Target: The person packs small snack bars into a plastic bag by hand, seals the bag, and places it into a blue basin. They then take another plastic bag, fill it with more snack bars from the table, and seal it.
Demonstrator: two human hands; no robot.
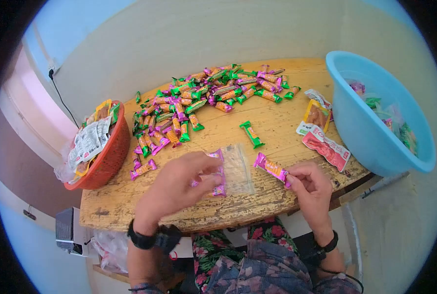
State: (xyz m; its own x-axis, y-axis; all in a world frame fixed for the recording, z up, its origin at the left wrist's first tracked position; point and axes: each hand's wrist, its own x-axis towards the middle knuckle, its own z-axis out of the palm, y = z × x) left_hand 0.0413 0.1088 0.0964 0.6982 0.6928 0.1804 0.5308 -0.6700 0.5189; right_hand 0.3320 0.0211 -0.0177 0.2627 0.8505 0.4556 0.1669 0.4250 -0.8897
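Near the table's front edge, my left hand (186, 182) is curved over purple-wrapped snacks (219, 189), its fingers apart; whether it grips one is hidden. The snacks lie at the left side of a clear plastic bag (239, 171) flat on the wood. To the right of the bag, my right hand (310, 187) pinches the lower end of a purple-and-orange wrapped snack (271, 167) between thumb and fingers. A single green-wrapped snack (252, 134) lies on the table above the bag.
A large pile of green and purple wrapped snacks (181, 105) covers the back left of the wooden table (277, 127). On the left stands a red basket (111, 161) with packets, on the right a blue basin (375, 132) with bags. Flat packets (326, 149) lie beside the basin.
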